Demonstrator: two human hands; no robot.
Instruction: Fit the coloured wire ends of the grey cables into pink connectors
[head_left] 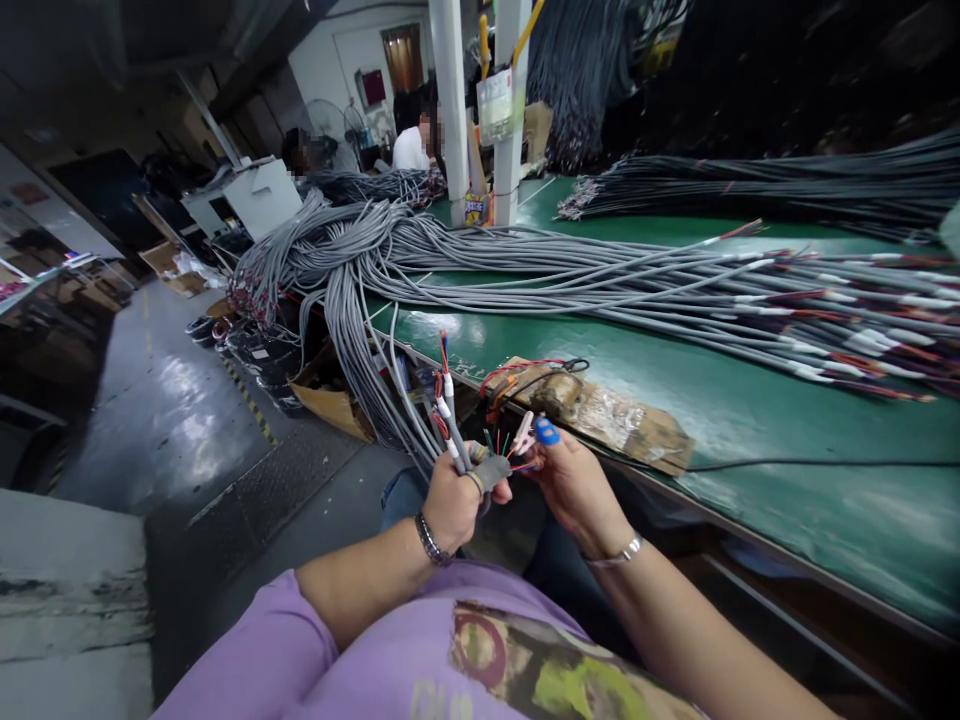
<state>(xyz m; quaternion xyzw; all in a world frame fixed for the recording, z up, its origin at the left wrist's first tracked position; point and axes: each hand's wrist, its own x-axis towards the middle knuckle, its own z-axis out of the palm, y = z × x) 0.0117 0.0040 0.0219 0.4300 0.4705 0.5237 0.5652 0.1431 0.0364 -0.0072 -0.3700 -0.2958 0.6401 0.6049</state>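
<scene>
In the middle of the frame, the left hand [454, 503] hides part of the grey cables [458, 443] it grips; the thin wires [520, 467] near the right hand [577, 485] are too small to count. At upper right, the edge cuts off a dark bundle [757, 183].

Glare whitened patches of table [825, 510] and floor [169, 400]; the upper corners lay in shadow, and edges looked stretched.
</scene>
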